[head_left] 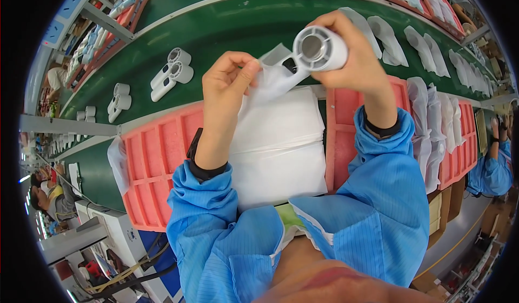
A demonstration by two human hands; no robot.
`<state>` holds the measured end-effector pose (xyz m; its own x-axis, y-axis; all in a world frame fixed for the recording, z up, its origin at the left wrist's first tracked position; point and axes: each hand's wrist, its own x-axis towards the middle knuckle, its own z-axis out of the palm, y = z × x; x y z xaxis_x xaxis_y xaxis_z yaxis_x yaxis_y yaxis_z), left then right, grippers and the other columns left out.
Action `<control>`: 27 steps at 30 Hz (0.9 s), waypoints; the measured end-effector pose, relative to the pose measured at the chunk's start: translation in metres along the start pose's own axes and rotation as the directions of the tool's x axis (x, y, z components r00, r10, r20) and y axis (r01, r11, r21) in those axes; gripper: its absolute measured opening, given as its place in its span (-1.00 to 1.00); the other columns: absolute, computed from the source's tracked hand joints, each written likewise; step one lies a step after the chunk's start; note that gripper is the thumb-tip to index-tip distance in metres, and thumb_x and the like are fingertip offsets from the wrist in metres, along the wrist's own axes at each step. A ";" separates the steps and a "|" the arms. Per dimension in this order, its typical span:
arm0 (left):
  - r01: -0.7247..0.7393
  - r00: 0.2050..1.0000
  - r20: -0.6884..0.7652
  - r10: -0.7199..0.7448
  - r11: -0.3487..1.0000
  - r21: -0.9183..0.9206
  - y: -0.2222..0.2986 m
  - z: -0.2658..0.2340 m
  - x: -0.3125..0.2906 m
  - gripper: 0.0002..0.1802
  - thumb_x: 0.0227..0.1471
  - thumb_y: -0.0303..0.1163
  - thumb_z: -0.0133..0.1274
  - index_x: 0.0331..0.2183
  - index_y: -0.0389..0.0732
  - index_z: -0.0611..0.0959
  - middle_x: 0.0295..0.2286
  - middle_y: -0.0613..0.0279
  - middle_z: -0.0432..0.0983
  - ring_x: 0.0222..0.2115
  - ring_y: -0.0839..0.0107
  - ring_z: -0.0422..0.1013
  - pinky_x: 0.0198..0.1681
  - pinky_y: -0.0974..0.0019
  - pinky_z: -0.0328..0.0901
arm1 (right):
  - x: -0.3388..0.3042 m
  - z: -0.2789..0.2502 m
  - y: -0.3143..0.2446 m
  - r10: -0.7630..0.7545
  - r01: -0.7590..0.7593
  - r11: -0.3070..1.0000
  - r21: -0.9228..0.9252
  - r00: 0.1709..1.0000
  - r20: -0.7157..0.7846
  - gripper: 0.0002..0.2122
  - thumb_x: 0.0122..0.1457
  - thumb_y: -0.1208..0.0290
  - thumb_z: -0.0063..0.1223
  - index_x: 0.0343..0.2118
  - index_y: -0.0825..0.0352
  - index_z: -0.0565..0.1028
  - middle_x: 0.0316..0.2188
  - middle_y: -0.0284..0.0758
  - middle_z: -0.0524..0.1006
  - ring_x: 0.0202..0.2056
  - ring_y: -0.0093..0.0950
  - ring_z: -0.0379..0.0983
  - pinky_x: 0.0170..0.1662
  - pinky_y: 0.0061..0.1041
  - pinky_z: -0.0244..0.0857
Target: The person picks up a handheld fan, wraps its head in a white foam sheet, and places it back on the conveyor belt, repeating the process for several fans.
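Observation:
My right hand (357,52) grips a white plastic hair dryer housing (336,53) by its round barrel, with the ribbed open end facing me. The housing's handle points left into the mouth of a thin white translucent bag (274,80). At the bag's edge, the thumb and fingers of my left hand (230,79) are pinched together on the film. Directly below both hands lies a thick stack of flat white bags (278,141). How far the handle reaches inside the bag is partly hidden by the film.
A green conveyor belt (216,38) crosses ahead, carrying unbagged housings (181,71) at left and bagged ones (389,41) at right. Pink trays (157,162) flank the stack; bagged pieces (424,130) lie on the right side. A co-worker's blue sleeve (493,168) shows far right.

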<state>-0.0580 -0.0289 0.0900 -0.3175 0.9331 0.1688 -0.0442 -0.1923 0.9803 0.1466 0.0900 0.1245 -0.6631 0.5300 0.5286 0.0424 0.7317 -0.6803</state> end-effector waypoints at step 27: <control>-0.490 0.810 0.098 0.578 0.576 0.655 -0.007 0.026 -0.006 -0.37 -0.35 -0.63 0.25 -0.09 -0.19 0.52 -0.14 0.09 0.37 -0.35 0.26 0.44 -0.35 0.34 0.38 | -0.012 0.071 -0.011 0.129 -0.093 0.964 0.248 0.982 -0.134 -0.46 -0.20 0.47 0.33 -0.11 0.35 0.31 -0.19 -0.23 0.41 -0.22 -0.34 0.44 -0.19 -0.43 0.37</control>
<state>-0.0312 -0.0254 0.0850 -0.1899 0.6748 0.7132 0.7502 -0.3688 0.5488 0.1011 0.0449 0.0893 -0.5456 0.6729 0.4995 -0.0825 0.5500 -0.8311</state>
